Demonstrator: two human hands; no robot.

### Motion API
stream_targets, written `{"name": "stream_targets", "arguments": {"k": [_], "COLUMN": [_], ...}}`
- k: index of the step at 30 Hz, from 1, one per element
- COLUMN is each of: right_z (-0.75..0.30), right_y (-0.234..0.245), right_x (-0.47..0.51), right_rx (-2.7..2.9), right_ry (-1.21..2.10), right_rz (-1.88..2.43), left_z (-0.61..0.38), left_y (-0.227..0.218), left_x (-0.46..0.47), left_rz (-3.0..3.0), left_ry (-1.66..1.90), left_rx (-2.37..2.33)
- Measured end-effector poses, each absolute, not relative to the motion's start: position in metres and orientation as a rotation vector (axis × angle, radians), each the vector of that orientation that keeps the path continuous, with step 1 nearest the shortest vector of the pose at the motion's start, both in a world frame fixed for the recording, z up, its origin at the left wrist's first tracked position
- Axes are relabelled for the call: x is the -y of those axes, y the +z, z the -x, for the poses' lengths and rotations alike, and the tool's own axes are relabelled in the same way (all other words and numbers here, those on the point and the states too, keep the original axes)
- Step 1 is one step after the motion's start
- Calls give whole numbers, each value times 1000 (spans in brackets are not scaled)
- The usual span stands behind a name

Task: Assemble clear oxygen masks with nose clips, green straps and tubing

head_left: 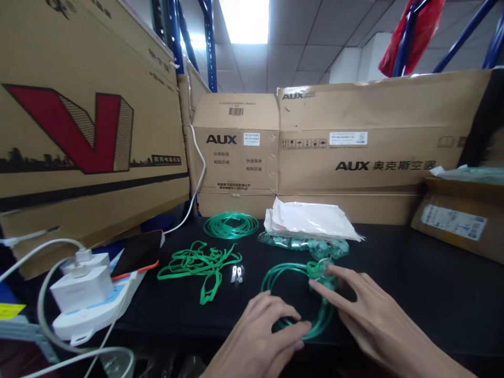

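Observation:
A coil of clear green tubing (285, 269) lies near the front of the black table. My left hand (262, 336) curls over the coil's near side, thumb and fingers closed on the tubing. On the coil's right side, my right hand (364, 302) has its thumb and forefinger on a clear green plastic piece (327, 281), partly hidden by the fingers. Left of the coil are small clear-and-white clips (237, 274) and a tangle of green elastic straps (199, 265). Another green tubing coil (231, 226) lies behind them.
White plastic bags (311, 218) lie on more clear green pieces (291, 241) at the back. A phone (137, 253) and a power strip with chargers (84, 286) are at left. Cardboard boxes (236, 157) wall the back; an open carton (452, 220) stands at right.

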State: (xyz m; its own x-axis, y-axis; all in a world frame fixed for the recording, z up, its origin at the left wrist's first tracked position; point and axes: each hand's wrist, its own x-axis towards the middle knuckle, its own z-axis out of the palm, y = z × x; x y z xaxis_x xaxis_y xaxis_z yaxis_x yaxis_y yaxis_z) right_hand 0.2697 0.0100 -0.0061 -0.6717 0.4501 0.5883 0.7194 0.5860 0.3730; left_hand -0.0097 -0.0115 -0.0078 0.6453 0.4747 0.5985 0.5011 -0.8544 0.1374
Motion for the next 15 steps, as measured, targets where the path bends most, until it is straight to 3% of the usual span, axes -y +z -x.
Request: {"name": "stream_targets", "arguments": {"k": [8,15], "right_z": [-277,-270], "right_y": [4,7], "right_x": [12,-12], "right_rx": [2347,2220], "right_ry": [-761,-421], "right_rz": [870,1282], "left_z": [10,-9], "left_y": [18,47], "left_x": [10,-29], "left_rz": [2987,2968], "left_ry": [-1061,-968], "left_rx": [1177,1385]}}
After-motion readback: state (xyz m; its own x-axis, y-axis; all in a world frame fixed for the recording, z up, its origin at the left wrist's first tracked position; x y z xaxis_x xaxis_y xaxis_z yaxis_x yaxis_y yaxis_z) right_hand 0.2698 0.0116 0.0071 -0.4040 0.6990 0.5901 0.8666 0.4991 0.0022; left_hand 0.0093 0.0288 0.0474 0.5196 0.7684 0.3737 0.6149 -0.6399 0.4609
